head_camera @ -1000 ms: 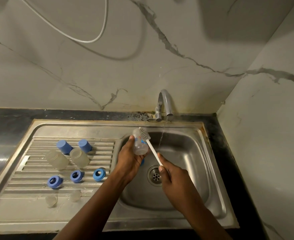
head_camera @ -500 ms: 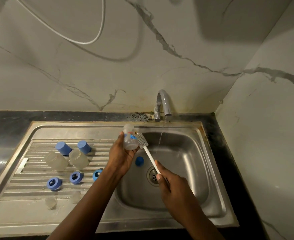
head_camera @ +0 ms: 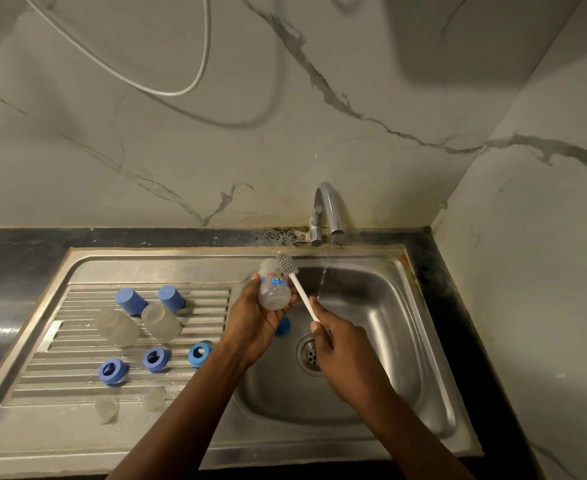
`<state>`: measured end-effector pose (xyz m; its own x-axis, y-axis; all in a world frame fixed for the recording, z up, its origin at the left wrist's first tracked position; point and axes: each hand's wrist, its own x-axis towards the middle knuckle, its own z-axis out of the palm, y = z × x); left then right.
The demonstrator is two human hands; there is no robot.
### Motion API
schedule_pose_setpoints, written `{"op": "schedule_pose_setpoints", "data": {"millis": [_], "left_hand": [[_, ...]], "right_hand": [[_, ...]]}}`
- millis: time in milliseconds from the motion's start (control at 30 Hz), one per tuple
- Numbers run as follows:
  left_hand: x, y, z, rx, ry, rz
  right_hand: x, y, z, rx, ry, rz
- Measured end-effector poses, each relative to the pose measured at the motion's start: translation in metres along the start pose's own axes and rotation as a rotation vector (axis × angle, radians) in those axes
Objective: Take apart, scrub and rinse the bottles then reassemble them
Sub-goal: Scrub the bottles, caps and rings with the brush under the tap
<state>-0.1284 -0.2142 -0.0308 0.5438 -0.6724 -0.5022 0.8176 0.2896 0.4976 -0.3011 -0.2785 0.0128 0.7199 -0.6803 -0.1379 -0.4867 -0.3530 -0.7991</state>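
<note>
My left hand [head_camera: 254, 320] grips a small clear bottle [head_camera: 273, 288] with a blue print over the left side of the sink basin [head_camera: 382, 327]. My right hand [head_camera: 337, 348] holds the white handle of a bottle brush [head_camera: 294, 284]; its grey bristle head lies against the bottle's upper right side, outside the bottle. Two more clear bottles [head_camera: 117, 328] [head_camera: 160, 322] lie on the ribbed drainboard [head_camera: 77, 372], with two blue caps [head_camera: 130, 301] [head_camera: 171, 298] behind them and three blue collar rings [head_camera: 112, 371] [head_camera: 156, 359] [head_camera: 199, 354] in front. Two clear teats [head_camera: 107, 409] [head_camera: 155, 398] sit nearer the front edge.
A thin stream of water falls from the chrome tap [head_camera: 325, 213] into the basin, right of the brush. A blue part [head_camera: 282, 326] lies in the basin beside the drain [head_camera: 311, 355]. Black counter surrounds the sink; marble walls close off the back and right. A white hose [head_camera: 167, 88] hangs on the wall.
The brush head has slid up along the bottle's side to its top end. The bottle has tilted and shifted slightly right, toward the water stream.
</note>
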Motion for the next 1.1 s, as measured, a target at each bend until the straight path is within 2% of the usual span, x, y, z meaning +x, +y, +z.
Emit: {"op": "schedule_pose_setpoints", "data": {"millis": [100, 200, 267, 533, 867, 1100], "left_hand": [[0.004, 0.004, -0.002, 0.075, -0.003, -0.023], [0.007, 0.003, 0.003, 0.251, 0.012, 0.065], [0.008, 0.003, 0.006, 0.28, 0.031, 0.111], [0.011, -0.002, -0.005, 0.238, 0.014, 0.123], [-0.004, -0.016, -0.005, 0.132, 0.002, 0.071], [0.0, -0.009, -0.004, 0.125, 0.07, 0.112]], "right_hand": [[-0.002, 0.003, -0.002, -0.034, 0.011, 0.012], [-0.003, 0.008, -0.002, -0.063, 0.022, 0.007], [-0.007, 0.01, 0.002, -0.068, 0.021, -0.005], [-0.037, 0.02, 0.003, -0.088, 0.027, -0.041], [-0.002, 0.001, 0.001, -0.124, 0.039, -0.019], [-0.01, 0.008, 0.008, -0.085, 0.007, -0.032]]}}
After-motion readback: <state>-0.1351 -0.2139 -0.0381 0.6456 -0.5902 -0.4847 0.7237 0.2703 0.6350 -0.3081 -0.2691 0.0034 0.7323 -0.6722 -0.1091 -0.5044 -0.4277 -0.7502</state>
